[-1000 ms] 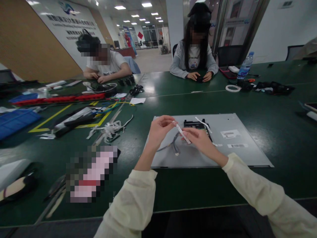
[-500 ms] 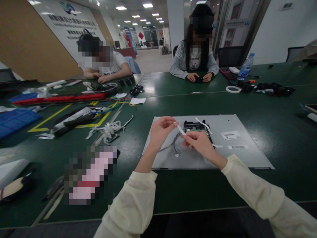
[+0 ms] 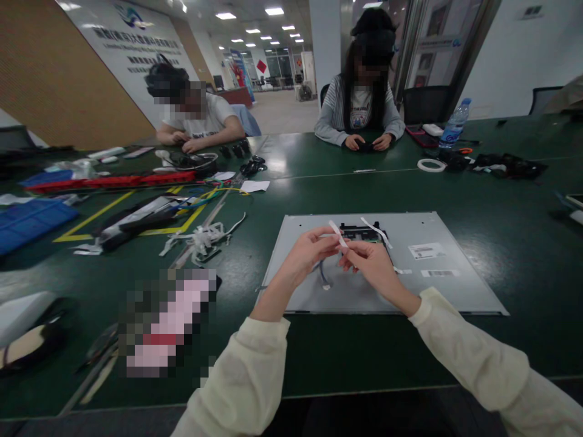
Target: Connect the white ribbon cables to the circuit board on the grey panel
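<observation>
Between my two hands is a short white strip (image 3: 337,232), which looks like tape. My left hand (image 3: 316,249) pinches it from the left, its fingers behind the strip. My right hand (image 3: 370,261) grips the strip's lower end between thumb and forefinger. Both hands hover over a flat grey metal panel (image 3: 300,294) lying on the table. A black-framed circuit board (image 3: 364,233) sits on the panel, partly hidden by my hands, with another white strip (image 3: 376,232) across its corner. A grey cable (image 3: 323,276) with a white plug shows beneath my left hand.
A tangle of white strips (image 3: 203,241) lies left of the panel, above a pink blurred object (image 3: 177,315). Farther left are a blue basket (image 3: 34,224) and cables. A tape roll (image 3: 431,165) and water bottle (image 3: 454,124) stand far right. Two people sit opposite.
My left hand has moved right and slightly down along the white strip, closer to my right hand. The strip's upper end now sticks up past my left fingers. The view has shifted slightly.
</observation>
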A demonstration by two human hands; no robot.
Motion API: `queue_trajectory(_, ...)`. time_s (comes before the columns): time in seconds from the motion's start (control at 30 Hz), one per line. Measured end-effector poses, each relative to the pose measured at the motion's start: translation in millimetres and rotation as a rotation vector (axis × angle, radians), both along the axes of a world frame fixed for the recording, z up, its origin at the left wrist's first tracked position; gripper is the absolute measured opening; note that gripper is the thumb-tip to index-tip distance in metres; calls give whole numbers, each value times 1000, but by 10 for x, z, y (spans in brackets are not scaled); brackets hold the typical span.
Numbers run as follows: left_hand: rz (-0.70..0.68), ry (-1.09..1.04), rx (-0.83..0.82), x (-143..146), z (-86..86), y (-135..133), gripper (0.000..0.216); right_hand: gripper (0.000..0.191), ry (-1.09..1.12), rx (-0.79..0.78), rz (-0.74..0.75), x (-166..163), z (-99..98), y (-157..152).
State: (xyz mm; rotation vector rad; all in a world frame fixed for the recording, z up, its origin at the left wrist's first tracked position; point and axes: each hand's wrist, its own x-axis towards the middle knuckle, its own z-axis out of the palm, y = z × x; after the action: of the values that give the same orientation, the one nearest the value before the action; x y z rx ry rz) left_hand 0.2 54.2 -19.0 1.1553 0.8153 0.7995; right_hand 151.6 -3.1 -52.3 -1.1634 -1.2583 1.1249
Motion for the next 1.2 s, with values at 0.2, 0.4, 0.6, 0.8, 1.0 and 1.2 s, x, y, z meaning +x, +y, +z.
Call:
queue_trajectory(0.2, 135, 49, 185, 60, -26, -32, 23, 33, 27, -15, 47, -33, -2, -28)
queue_trajectory(0.4, 225, 4, 124, 3, -33, 16, 22, 66, -242, 225, 1, -13, -53, -70)
queue_trajectory(0.6, 220, -26, 8, 2, -60, 33, 23, 37, -945, 545, -62, 122, -6, -96)
queue_trajectory(0.8, 242, -26, -13, 3, -111, 54, 22, 28, -980, 730, -112, 190, 86, -117)
queue_trajectory(1.0, 248, 18, 28, -10, -111, 27, 24, 30, -918, 821, 20, 213, 89, -104)
queue_trajectory(1.2, 243, 110, 141, -45, -148, 84, 31, 30, -769, 773, -7, 199, 16, -62)
